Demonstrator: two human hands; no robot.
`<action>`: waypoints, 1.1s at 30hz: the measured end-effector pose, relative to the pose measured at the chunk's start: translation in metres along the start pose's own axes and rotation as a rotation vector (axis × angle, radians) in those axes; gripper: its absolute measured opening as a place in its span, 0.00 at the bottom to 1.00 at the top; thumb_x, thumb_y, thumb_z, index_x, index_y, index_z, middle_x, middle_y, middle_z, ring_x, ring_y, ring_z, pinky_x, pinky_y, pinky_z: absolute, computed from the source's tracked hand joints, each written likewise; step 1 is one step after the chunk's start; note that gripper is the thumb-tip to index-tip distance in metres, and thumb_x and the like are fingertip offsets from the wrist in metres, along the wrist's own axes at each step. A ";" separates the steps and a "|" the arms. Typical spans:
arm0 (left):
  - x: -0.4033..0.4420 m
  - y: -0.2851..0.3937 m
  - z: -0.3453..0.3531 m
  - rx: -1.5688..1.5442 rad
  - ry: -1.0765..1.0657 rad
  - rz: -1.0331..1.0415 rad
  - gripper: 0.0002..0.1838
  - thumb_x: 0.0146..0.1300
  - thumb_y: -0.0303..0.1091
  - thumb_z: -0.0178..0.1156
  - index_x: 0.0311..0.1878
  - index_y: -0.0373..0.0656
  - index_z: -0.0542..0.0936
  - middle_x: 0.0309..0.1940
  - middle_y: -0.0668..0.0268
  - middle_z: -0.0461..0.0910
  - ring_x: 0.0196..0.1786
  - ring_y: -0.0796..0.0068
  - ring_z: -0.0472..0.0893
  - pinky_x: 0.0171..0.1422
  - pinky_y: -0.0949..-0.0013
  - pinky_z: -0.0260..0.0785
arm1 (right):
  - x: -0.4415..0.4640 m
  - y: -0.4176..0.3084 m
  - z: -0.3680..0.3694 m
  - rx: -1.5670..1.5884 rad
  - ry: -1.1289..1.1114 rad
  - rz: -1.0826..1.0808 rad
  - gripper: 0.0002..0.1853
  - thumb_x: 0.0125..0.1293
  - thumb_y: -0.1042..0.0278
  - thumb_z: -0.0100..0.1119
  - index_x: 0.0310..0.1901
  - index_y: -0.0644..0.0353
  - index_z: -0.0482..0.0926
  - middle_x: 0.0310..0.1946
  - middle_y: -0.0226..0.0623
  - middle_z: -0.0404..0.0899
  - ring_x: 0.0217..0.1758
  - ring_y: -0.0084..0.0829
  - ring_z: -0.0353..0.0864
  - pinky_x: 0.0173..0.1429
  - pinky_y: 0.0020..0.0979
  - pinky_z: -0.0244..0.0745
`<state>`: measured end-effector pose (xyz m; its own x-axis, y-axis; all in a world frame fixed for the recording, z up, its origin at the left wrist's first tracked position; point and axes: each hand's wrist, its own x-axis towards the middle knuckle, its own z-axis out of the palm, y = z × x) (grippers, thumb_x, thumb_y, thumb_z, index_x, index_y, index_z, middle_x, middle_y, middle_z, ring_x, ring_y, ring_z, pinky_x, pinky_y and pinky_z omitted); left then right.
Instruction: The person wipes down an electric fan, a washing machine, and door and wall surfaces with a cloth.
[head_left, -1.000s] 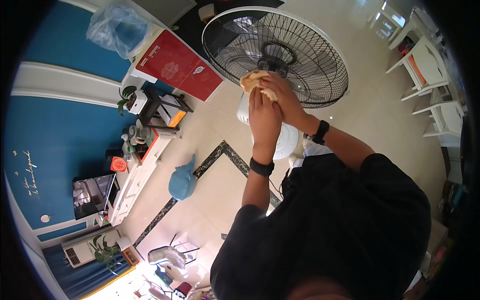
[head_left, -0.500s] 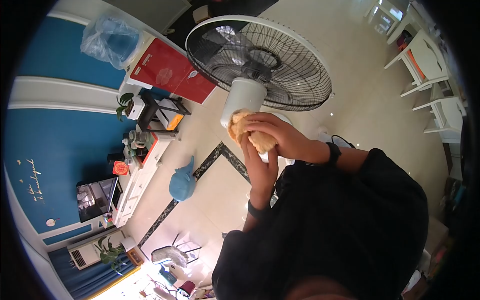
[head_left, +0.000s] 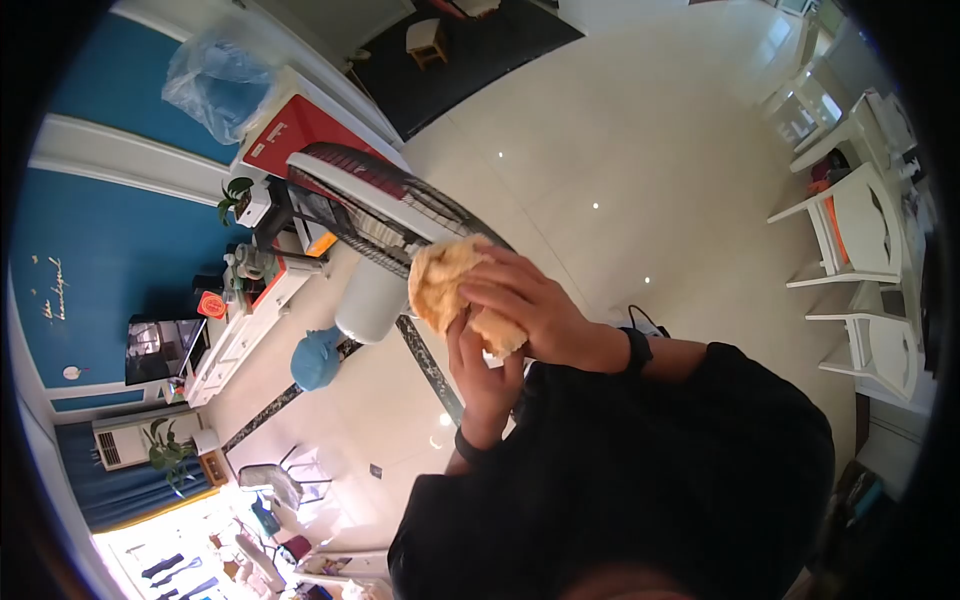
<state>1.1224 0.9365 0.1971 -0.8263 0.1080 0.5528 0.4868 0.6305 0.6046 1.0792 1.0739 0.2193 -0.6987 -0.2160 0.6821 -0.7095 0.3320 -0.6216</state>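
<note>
A tan, fluffy cloth (head_left: 442,280) is bunched up between my two hands in front of the fan. My right hand (head_left: 530,305) lies over its upper right side with fingers curled onto the fabric. From below, my left hand (head_left: 483,375) grips the lower edge, its fingers partly hidden by the cloth. Just behind the cloth stands the electric fan, its black wire grille and pale rim (head_left: 370,195) seen nearly edge-on. The fan's rounded white housing (head_left: 372,300) shows to the left of the cloth. I cannot tell whether the cloth touches the fan.
A blue elephant-shaped stool (head_left: 316,360) stands on the tiled floor to the left. Beyond it are a white TV cabinet (head_left: 235,345) and a red-fronted cabinet (head_left: 300,140) with a plastic bag. White chairs (head_left: 850,225) line the right side. A dark cable (head_left: 645,318) lies near my right wrist.
The fan's head has turned from showing its broad grille to nearly edge-on and sits further left. My hands and the cloth have shifted left and down in view, still together.
</note>
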 end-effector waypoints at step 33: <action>0.366 0.001 0.517 -0.279 -0.349 -0.311 0.18 0.61 0.30 0.61 0.53 0.36 0.71 0.53 0.44 0.73 0.52 0.39 0.75 0.52 0.51 0.72 | 0.143 0.521 -0.350 -0.018 -0.523 0.468 0.26 0.59 0.73 0.63 0.61 0.54 0.74 0.61 0.39 0.73 0.65 0.44 0.72 0.65 0.38 0.72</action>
<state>0.6742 1.3736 0.1032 -0.9651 0.2278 0.1293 0.2222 0.4507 0.8646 0.6421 1.5373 0.1273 -0.8860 -0.4589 0.0668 -0.3251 0.5120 -0.7951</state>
